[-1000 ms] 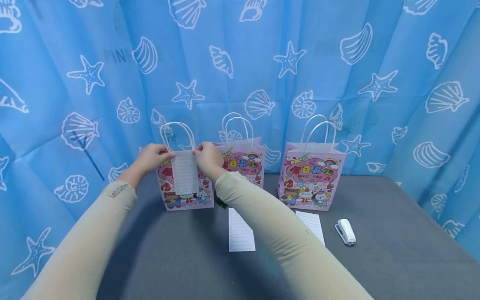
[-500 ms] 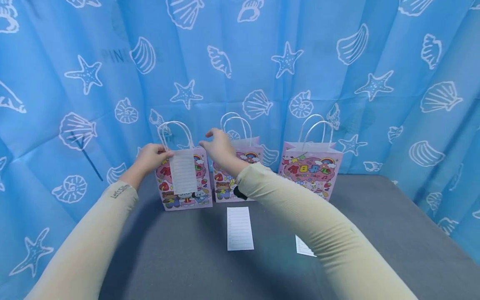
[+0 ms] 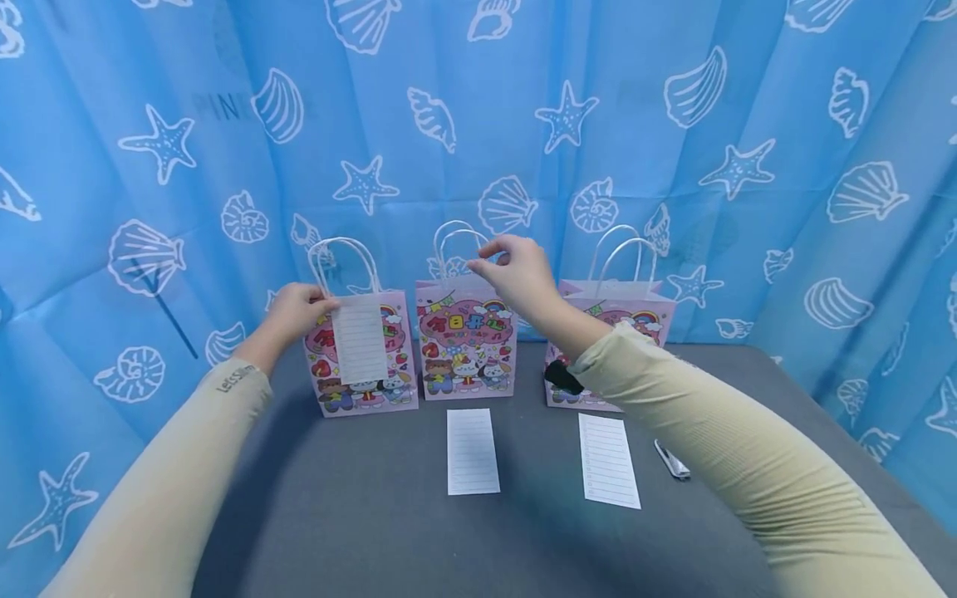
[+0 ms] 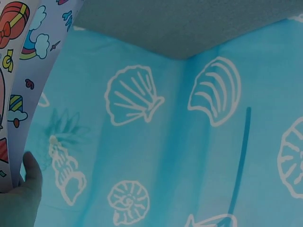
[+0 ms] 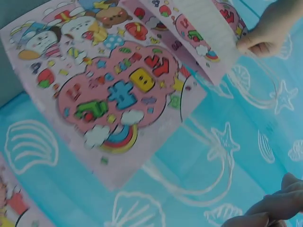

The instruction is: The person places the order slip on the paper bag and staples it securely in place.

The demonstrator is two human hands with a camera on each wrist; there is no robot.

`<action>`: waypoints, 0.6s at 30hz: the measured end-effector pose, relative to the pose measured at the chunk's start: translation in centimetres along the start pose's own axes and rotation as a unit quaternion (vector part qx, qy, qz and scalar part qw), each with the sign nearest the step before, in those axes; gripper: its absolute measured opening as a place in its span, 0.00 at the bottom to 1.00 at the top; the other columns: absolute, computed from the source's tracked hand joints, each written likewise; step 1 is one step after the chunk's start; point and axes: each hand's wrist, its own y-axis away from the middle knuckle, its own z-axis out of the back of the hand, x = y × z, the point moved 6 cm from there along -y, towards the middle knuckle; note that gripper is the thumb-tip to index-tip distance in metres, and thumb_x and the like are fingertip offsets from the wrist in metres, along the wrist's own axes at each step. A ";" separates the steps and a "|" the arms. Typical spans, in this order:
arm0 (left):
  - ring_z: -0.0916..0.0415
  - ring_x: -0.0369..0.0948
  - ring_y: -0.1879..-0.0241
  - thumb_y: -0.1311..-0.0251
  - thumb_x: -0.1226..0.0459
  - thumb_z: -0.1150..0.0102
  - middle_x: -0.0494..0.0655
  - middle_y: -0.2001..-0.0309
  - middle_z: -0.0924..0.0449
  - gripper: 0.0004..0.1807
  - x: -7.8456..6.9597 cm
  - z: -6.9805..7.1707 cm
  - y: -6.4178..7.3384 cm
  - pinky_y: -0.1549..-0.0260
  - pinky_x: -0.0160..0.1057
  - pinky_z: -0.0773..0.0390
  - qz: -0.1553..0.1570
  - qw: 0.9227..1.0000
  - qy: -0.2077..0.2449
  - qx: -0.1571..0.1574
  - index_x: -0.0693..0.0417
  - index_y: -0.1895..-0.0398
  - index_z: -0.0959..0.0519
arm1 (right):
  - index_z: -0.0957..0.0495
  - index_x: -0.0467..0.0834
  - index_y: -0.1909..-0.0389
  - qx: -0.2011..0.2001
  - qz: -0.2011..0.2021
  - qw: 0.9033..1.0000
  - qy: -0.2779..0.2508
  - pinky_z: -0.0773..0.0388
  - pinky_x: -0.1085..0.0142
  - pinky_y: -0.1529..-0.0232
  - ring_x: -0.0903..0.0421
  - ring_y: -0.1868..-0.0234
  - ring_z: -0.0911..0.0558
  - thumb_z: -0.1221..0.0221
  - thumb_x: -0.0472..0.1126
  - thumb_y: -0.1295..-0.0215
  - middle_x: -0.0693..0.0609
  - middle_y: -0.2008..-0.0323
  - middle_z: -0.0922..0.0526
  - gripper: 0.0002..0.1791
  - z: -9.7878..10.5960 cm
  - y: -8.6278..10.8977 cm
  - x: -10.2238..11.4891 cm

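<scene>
At the left end of the row, my left hand pinches the top left corner of a lined paper slip against the front of a pink gift bag. The slip hangs flat over the bag's printed animals. In the left wrist view the thumb and a fingertip show at the edge of the bag. My right hand is raised in front of the handles of the middle gift bag, its fingers loosely bent with nothing between them. The right wrist view shows those fingers apart from the bag's handle.
A third gift bag stands at the right, partly behind my right forearm. Two lined paper slips, a middle one and a right one, lie on the grey table. A white stapler is partly hidden by my right sleeve. A blue curtain hangs behind.
My right hand has let go of the slip's top right corner and moved right, past the middle bag's front. My left hand stays on the slip and left bag.
</scene>
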 end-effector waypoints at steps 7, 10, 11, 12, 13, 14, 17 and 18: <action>0.30 0.45 0.72 0.28 0.60 0.48 0.58 0.69 0.23 0.17 -0.2 0.1 0.0 0.72 0.42 0.30 -0.001 1.000 0.003 -0.001 0.71 0.60 0.22 | 0.21 0.35 0.53 -0.010 -0.001 1.000 -0.015 0.38 0.67 0.81 0.58 0.83 0.33 0.41 0.38 0.31 0.52 0.83 0.28 0.12 3.1 1.2 -1.2; 0.31 0.45 0.73 0.28 0.60 0.48 0.57 0.70 0.24 0.17 -0.2 0.0 0.1 0.72 0.42 0.30 0.002 1.000 0.004 0.001 0.71 0.60 0.22 | 0.21 0.34 0.53 -0.013 -0.004 1.000 -0.013 0.37 0.67 0.80 0.58 0.82 0.32 0.41 0.38 0.31 0.52 0.84 0.28 0.12 4.0 1.5 -1.8; 0.31 0.45 0.73 0.28 0.60 0.48 0.57 0.71 0.24 0.17 -0.2 0.0 0.1 0.72 0.41 0.30 0.003 1.000 0.004 0.002 0.71 0.60 0.22 | 0.21 0.34 0.53 -0.014 -0.005 1.000 -0.011 0.37 0.67 0.80 0.58 0.82 0.32 0.41 0.38 0.31 0.52 0.84 0.28 0.11 4.3 1.7 -2.0; 0.31 0.45 0.73 0.28 0.60 0.48 0.57 0.71 0.24 0.17 -0.2 0.0 0.1 0.73 0.41 0.30 0.003 1.000 0.003 0.003 0.70 0.61 0.23 | 0.21 0.34 0.53 -0.014 -0.006 1.000 -0.009 0.36 0.67 0.80 0.58 0.81 0.31 0.41 0.38 0.31 0.52 0.84 0.28 0.12 4.5 1.8 -2.1; 0.31 0.44 0.73 0.28 0.60 0.48 0.56 0.72 0.24 0.17 -0.2 0.0 0.2 0.73 0.41 0.30 0.004 1.000 0.003 0.003 0.70 0.61 0.23 | 0.21 0.34 0.53 -0.015 -0.007 1.000 -0.006 0.36 0.67 0.80 0.57 0.81 0.31 0.41 0.38 0.31 0.52 0.83 0.27 0.12 4.7 1.9 -2.3; 0.31 0.44 0.73 0.28 0.60 0.49 0.56 0.71 0.24 0.17 -0.2 0.0 0.2 0.73 0.41 0.30 0.005 1.000 0.003 0.003 0.70 0.61 0.23 | 0.21 0.34 0.53 -0.015 -0.007 1.000 -0.004 0.36 0.67 0.80 0.57 0.81 0.30 0.41 0.38 0.31 0.52 0.83 0.27 0.12 4.9 2.0 -2.4; 0.31 0.45 0.73 0.28 0.59 0.49 0.57 0.71 0.24 0.18 -0.2 -0.1 0.2 0.72 0.41 0.30 0.005 1.000 0.004 0.003 0.70 0.61 0.23 | 0.21 0.34 0.53 -0.019 -0.008 1.000 -0.003 0.35 0.67 0.80 0.58 0.80 0.29 0.41 0.39 0.31 0.52 0.82 0.26 0.12 5.6 2.4 -2.7; 0.31 0.45 0.73 0.28 0.59 0.49 0.57 0.71 0.24 0.18 -0.2 -0.1 0.2 0.72 0.41 0.30 0.005 1.000 0.004 0.003 0.70 0.62 0.23 | 0.21 0.34 0.53 -0.020 -0.010 1.000 -0.003 0.35 0.67 0.80 0.58 0.80 0.29 0.41 0.39 0.31 0.52 0.83 0.26 0.12 5.8 2.5 -2.8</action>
